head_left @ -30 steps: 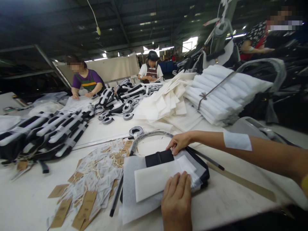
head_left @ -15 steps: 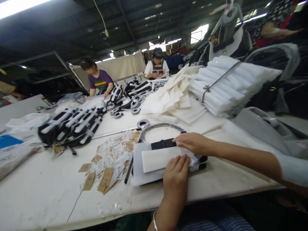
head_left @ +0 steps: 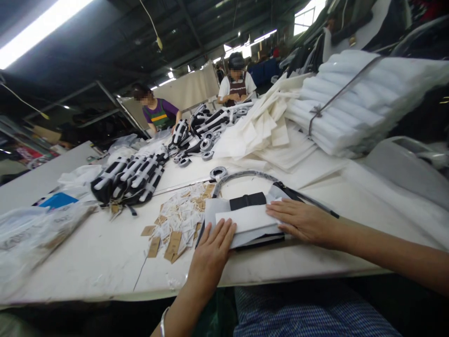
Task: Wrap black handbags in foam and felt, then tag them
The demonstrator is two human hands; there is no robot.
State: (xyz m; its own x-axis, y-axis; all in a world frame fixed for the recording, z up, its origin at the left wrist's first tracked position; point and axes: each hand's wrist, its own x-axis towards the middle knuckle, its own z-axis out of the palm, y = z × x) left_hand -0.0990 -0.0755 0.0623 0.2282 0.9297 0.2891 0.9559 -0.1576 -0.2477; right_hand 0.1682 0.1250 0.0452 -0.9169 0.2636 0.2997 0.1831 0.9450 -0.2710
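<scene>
A black handbag (head_left: pixel 248 200) lies flat on the table in front of me, its wrapped handle (head_left: pixel 242 175) arching away from me. White foam sheet (head_left: pixel 250 218) covers much of its face, over a paler grey-white layer. My left hand (head_left: pixel 214 243) rests with fingers stretched on the left part of the sheet. On the right end, my right hand (head_left: pixel 302 221) lies flat with its fingers extended. A dark strap (head_left: pixel 315 204) runs out from the bag's upper right, beyond my right hand.
Paper tags (head_left: pixel 178 220) with strings are heaped left of the bag. Wrapped black bags (head_left: pixel 128 180) stand farther left. Loose white sheets (head_left: pixel 277 145) and a tied foam bundle (head_left: pixel 365 100) lie behind to the right. Two people work across the table, one in a purple top (head_left: pixel 162 112).
My left hand has shifted to the left side of the foam sheet, and my right hand now lies flatter on its right end. The dark strap now stretches out to the right. The view has shifted.
</scene>
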